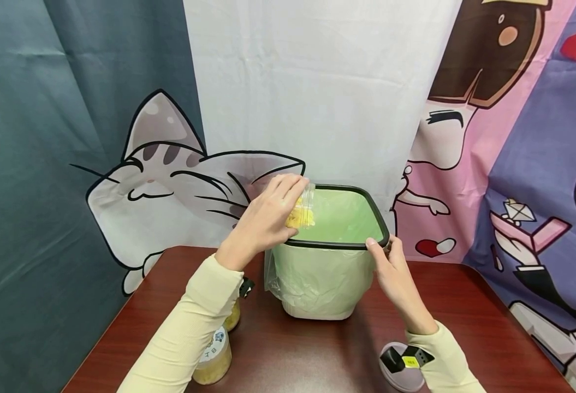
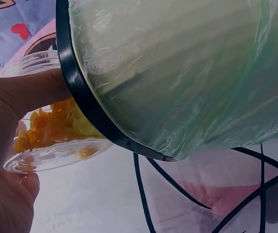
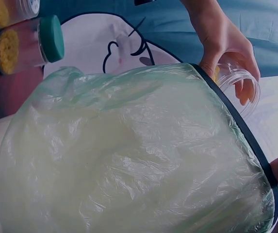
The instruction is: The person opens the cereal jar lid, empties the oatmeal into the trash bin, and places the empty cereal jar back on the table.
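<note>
My left hand (image 1: 268, 218) grips a clear plastic jar (image 1: 309, 203) tilted on its side at the left part of the bin's rim. Small yellow-orange pieces (image 2: 56, 124) lie in a heap inside the jar. The jar's round open mouth (image 3: 254, 87) shows in the right wrist view. Below stands a pale green bin (image 1: 322, 278), upright on the table, lined with a thin translucent bag (image 3: 105, 145) and topped by a black rim frame (image 1: 334, 245). My right hand (image 1: 391, 273) holds that frame at the front right corner, thumb on top.
On the table (image 1: 288, 355), a white-topped jar (image 1: 213, 360) of yellow contents stands at the left, partly behind my sleeve. A green-lidded jar (image 3: 32, 46) is near it. A round pale lid (image 1: 402, 376) lies below my right wrist. Printed cloth (image 1: 317, 82) hangs behind.
</note>
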### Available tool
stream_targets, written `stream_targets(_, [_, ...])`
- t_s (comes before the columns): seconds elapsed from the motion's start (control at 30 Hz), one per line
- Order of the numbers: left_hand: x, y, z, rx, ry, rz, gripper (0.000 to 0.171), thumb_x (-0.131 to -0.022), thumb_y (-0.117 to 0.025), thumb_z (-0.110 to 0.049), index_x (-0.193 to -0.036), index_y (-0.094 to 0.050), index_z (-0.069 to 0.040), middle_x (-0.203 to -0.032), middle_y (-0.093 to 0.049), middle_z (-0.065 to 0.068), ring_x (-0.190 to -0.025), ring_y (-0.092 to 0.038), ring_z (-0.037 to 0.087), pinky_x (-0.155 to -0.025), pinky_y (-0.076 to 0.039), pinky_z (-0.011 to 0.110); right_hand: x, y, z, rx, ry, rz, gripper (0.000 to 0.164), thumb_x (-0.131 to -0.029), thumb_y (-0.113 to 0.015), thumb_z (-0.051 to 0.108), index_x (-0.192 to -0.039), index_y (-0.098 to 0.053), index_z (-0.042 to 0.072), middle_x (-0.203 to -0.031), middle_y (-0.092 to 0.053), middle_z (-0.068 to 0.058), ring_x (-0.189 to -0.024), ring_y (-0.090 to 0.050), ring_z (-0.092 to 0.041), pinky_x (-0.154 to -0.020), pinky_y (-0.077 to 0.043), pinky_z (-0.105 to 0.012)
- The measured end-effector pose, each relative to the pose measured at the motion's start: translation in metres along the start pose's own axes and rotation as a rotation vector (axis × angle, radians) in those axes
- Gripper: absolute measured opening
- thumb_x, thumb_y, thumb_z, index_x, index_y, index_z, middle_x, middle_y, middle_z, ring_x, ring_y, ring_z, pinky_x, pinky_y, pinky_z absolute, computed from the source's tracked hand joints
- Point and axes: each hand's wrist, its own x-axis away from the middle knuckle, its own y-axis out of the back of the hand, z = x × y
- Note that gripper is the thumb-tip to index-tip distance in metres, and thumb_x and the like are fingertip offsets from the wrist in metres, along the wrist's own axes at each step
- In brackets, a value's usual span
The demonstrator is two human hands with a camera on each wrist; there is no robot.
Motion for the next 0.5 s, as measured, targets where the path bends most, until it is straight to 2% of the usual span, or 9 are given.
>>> stream_targets(0.5, [0.0000,-0.0002,-0.0024,-0.035,0.002,0.020,0.082,-0.059,-0.076,-0.007,-0.133,-0.041,-0.002,-0.132,-0.044,0.010,-0.127,-0.033,0.025,-0.101,-0.036,0.031,0.0006,0.0002,-0.0003,-0.005,0.006,0.007,0.060,-0.094,-0.040,0.045,-0.134,-0.022,0.003,-0.120,-0.038,-0.015,-0.101,-0.040,-0.020,-0.076,-0.041,-0.036])
